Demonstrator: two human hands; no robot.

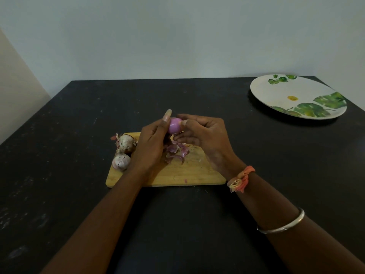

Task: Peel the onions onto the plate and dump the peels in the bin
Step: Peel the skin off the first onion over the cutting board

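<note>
Smooth, glossy onion (pixel 174 125) — left hand (pixel 152 143) and right hand (pixel 205 135) fingers (pixel 193 118) curled round it.

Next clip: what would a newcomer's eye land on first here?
The pink onion, held between left hand and right hand above the board, centre frame. Peels lie heaped on the board beneath it, with two unpeeled onions at its left edge. The leaf-print plate sits far right, no onion on it.

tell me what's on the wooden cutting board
Two unpeeled onions sit at the left edge of the wooden cutting board, purple onion peels mid-board. The left hand and right hand, holding a peeled pink onion, hide its far part.
</note>
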